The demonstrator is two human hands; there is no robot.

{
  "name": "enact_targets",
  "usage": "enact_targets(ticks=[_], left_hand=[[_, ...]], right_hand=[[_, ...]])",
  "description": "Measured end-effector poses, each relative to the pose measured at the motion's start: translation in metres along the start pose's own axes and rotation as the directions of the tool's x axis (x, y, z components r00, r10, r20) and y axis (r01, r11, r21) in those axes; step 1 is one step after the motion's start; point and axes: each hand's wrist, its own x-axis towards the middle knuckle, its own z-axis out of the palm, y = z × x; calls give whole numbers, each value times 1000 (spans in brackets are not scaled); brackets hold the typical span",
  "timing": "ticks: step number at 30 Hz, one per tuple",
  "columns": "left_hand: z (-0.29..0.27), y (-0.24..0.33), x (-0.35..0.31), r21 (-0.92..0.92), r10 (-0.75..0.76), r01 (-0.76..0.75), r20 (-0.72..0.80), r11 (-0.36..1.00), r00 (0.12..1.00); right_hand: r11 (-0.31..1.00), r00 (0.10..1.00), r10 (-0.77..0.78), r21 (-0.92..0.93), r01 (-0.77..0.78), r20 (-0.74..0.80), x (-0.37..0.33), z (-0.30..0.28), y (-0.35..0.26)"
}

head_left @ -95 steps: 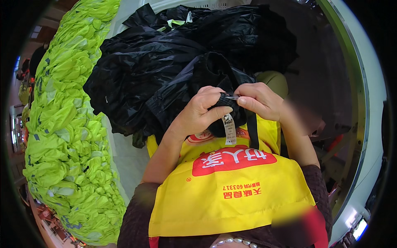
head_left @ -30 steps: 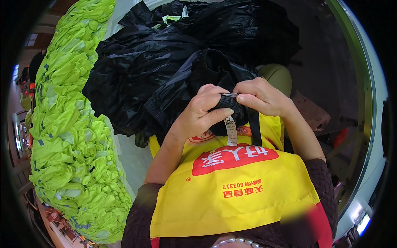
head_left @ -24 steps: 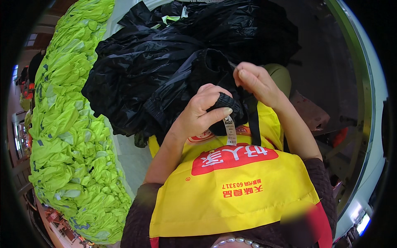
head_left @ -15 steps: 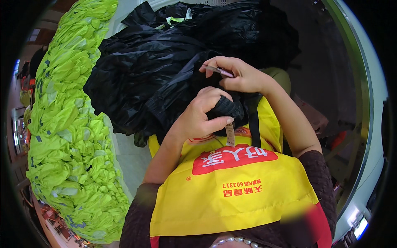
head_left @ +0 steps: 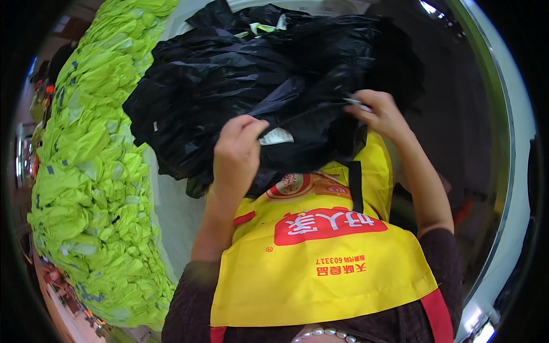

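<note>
Black, glossy, crumpled garment fabric (head_left: 200, 86) is heaped in front of me and over my lap. My left hand (head_left: 237, 146) is closed in a pinch on the near part of this fabric. Beside its fingertips a white label (head_left: 277, 135) lies against the black cloth. Farther right, my right hand (head_left: 382, 114) is closed round a slim silvery tool (head_left: 359, 104), whose tip points left over the fabric. Motion blurs that tool, and I cannot tell whether these fingers also grip cloth.
A tall pile of lime-green garments (head_left: 91, 200) runs along the left side. Under the black heap shows a pale plastic tub or surface (head_left: 177, 217). My yellow apron (head_left: 320, 286) covers my front. A pale curved edge (head_left: 509, 114) borders the right side.
My hands have moved apart, the left one leftward and the right one rightward. The gathered black band and hanging tag by my left hand give way to spread cloth with a white label.
</note>
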Motion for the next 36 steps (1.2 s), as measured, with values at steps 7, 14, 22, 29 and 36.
enact_targets(ticks=[7, 14, 22, 29, 36], left_hand=[[-5, -42, -1, -99, -140, 116, -289, 988, 947], [1, -16, 7, -649, -394, 132, -276, 749, 877], [3, 6, 8, -765, -320, 92, -154, 637, 935], [6, 9, 2, -874, -340, 171, 7, 455, 941], [20, 20, 3, -910, -254, 251, 171, 329, 952]], right_hand=[[900, 875, -319, -404, 160, -363, -76, 13, -25], [941, 889, -234, -321, 106, -394, -92, 39, -25], [995, 996, -65, -79, 61, -55, -73, 61, -70], [925, 987, -160, 350, 147, 9, -41, 15, -128], [800, 898, -406, 409, 439, -169, 22, 53, -118]])
